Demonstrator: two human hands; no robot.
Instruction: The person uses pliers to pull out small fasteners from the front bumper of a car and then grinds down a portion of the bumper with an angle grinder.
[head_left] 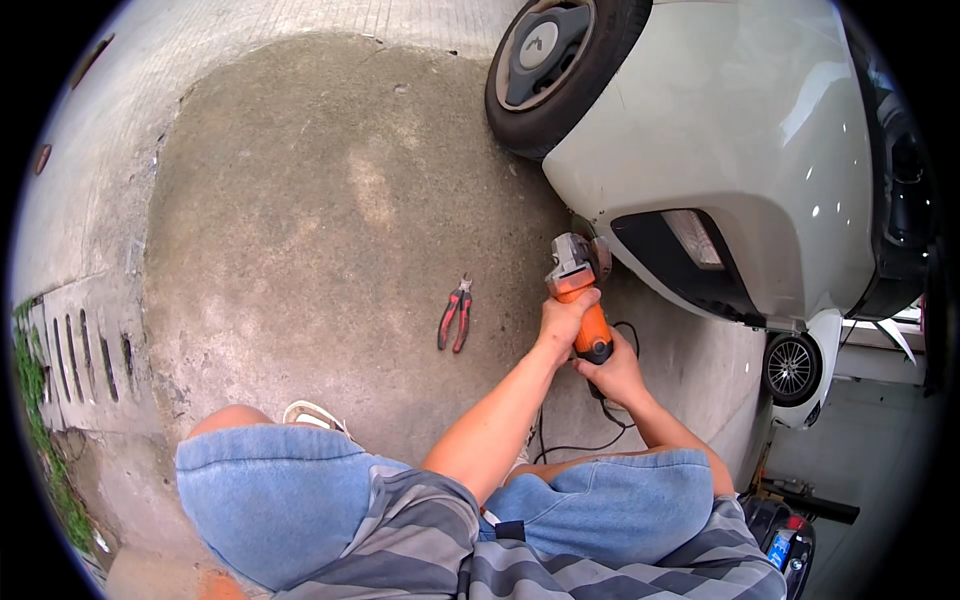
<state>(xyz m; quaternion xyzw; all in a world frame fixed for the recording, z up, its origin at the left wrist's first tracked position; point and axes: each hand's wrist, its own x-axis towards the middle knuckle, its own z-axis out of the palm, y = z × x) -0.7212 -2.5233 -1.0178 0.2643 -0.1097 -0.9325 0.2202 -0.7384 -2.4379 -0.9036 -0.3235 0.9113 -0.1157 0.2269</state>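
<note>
Both of my hands are wrapped round an orange angle grinder (592, 327). My left hand (567, 322) grips its body just behind the grey metal head. Lower down, my right hand (615, 374) closes on the dark rear end, where the cord comes out. The grinder's disc and guard are up against the lower edge of a pale car bumper (680, 130); whether the disc touches it I cannot tell. On the concrete to the left of my hands lie red and black pliers (457, 314), jaws pointing away from me.
A black power cord (590, 446) loops on the floor below my right hand. The car's wheel (543, 60) is at the far side. A slotted drain cover (88, 350) lies at the left, and another white car (800, 370) stands at the right.
</note>
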